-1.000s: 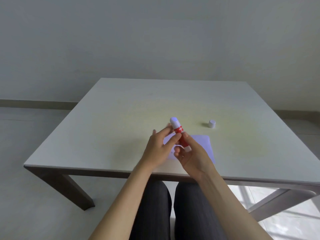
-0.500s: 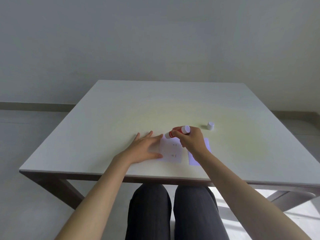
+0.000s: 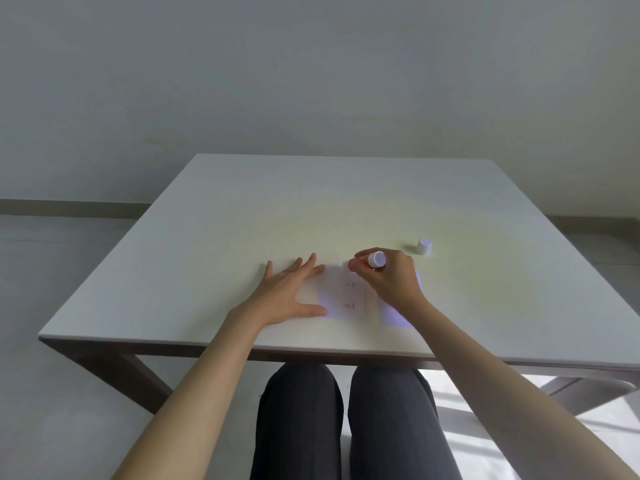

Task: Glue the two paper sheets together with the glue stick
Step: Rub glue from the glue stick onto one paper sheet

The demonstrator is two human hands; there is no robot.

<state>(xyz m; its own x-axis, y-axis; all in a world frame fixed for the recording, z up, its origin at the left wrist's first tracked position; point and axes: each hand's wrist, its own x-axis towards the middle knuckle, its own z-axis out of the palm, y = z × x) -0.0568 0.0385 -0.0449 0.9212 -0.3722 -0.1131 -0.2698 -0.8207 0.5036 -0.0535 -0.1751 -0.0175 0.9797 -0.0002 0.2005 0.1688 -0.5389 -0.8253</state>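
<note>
White worktop (image 3: 242, 220): cap (image 3: 424, 246) already off; left hand (image 3: 287, 294) flat, grip apart, pins near sheet (image 3: 343, 296); right hand (image 3: 388, 280) grip clamped on glue stick (image 3: 369, 262), gluing apparently just beginning; joining remains.

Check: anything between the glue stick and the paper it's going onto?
Nothing visible. The right hand holds the glue stick with its tip at the paper's far edge; the left hand lies flat at its left side, the cap apart.
</note>
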